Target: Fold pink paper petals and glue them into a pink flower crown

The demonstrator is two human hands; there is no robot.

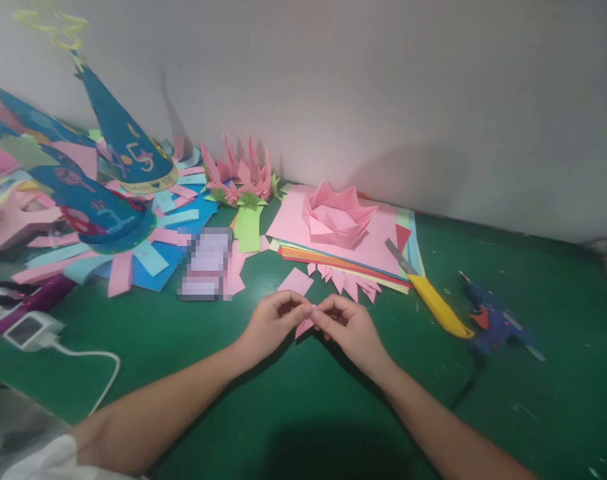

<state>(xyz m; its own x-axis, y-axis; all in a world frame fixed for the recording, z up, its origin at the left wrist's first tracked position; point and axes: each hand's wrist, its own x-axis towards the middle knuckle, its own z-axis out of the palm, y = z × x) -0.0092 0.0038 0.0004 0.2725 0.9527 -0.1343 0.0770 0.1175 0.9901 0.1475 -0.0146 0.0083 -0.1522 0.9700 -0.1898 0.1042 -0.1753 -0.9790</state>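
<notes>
Between my two hands is a small piece of pink paper [303,327], partly folded, its pointed end hanging below the fingers. My left hand [273,325] pinches it from the left with thumb and forefinger. From the right, my right hand [350,328] pinches the same piece, the thumbs almost touching. Just beyond the hands lie a pink paper square [296,281] and a row of small folded pink pieces [350,281]. The fingers cover much of the held paper, so its full shape is hidden.
A pink paper flower [338,217] rests on stacked colored sheets [283,223]. Rightward lie a yellow-handled knife [438,307] and a blue glue gun [498,323]. A phone [206,263], blue cone hats [118,133] and a white cable [116,373] occupy the left. A pink paper crown [240,173] stands near the wall.
</notes>
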